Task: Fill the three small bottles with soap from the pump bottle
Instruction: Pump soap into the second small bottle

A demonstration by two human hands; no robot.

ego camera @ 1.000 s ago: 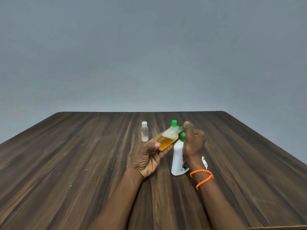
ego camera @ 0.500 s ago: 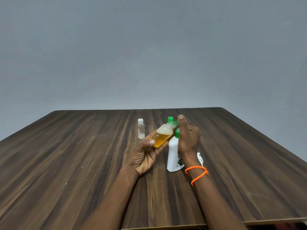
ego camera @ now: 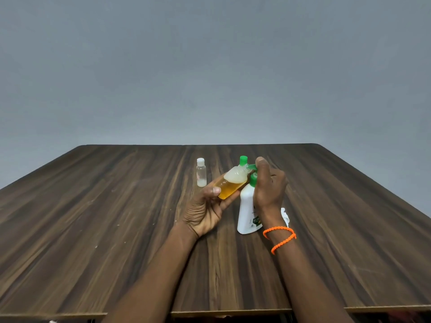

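My left hand (ego camera: 205,213) holds a small clear bottle (ego camera: 232,184) tilted, its mouth up against the green spout of the pump bottle. Orange liquid fills its lower half and white soap sits above it. The white pump bottle (ego camera: 247,209) stands upright on the wooden table (ego camera: 116,229). My right hand (ego camera: 269,190) wraps around its green pump head with a finger on top. A second small clear bottle (ego camera: 201,172) with a white cap stands upright to the left, a little white soap at its bottom. Behind the held bottle a green cap (ego camera: 243,160) shows.
A white object (ego camera: 285,215) lies on the table, half hidden behind my right wrist. An orange bracelet (ego camera: 279,237) is on that wrist. The table's near edge runs along the bottom of the view.
The view has shifted slightly; both hands keep their hold. The white soap layer in the held bottle looks about the same.
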